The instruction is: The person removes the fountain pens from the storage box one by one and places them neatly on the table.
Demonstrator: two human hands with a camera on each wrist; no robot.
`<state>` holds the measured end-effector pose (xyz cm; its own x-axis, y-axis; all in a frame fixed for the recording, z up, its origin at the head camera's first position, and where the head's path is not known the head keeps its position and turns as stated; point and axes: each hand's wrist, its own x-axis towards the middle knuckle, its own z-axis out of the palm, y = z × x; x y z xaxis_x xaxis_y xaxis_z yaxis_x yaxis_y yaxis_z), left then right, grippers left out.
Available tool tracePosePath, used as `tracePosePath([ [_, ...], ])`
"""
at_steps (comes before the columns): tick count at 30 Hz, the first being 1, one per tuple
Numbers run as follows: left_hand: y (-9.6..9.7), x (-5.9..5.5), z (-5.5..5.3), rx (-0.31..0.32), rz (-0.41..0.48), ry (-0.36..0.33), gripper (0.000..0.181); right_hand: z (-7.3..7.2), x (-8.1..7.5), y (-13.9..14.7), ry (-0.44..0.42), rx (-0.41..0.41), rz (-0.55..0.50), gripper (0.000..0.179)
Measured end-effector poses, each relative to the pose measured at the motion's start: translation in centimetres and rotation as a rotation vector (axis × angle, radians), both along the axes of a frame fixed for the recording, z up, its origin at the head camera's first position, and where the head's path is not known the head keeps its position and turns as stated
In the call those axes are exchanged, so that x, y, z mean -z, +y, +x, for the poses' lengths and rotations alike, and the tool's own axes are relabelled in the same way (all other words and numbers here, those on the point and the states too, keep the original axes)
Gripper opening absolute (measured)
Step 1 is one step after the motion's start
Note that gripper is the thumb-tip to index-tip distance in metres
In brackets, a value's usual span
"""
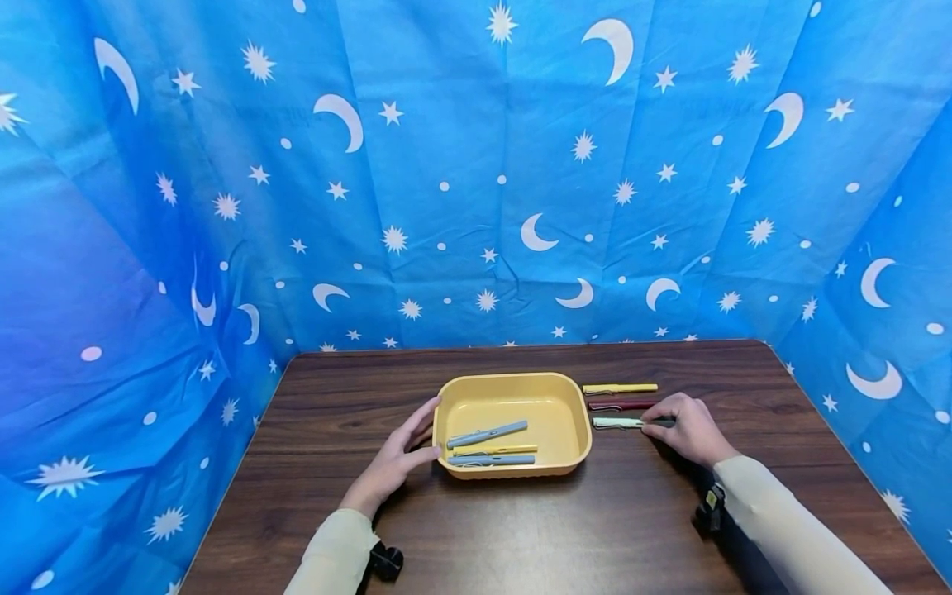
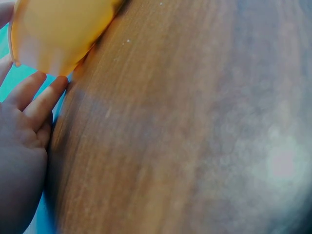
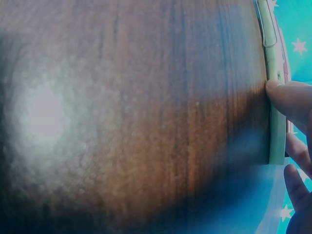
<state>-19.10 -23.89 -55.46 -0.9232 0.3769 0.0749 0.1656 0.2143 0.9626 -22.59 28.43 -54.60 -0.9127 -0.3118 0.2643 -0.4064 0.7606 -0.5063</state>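
Note:
A yellow plastic tray (image 1: 513,377) stands on the table, holding two grey-blue pens (image 1: 494,432) and a yellow pen (image 1: 509,449). My left hand (image 1: 394,459) rests against the tray's left side, thumb near the front corner and fingers fairly straight. In the left wrist view, fingertips (image 2: 61,83) touch the tray's outer wall (image 2: 63,44). To the right of the tray, my right hand (image 1: 687,430) pinches a light green pen (image 1: 613,423) lying crosswise. The right wrist view has the thumb on this green pen (image 3: 278,122); part of the grip is hidden.
Beyond the green pen lie a dark red pen (image 1: 616,406) and a yellow pen (image 1: 621,388), roughly parallel to it. The wood-grain table (image 1: 513,537) is bordered by a blue curtain (image 1: 461,273) with moons and stars at the back and sides.

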Motion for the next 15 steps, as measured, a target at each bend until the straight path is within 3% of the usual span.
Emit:
tracePosePath([
  [15, -0.02, 0.04, -0.01, 0.003, 0.007, 0.000, 0.077, 0.04, -0.16, -0.21, -0.015, 0.018, -0.001, 0.010],
])
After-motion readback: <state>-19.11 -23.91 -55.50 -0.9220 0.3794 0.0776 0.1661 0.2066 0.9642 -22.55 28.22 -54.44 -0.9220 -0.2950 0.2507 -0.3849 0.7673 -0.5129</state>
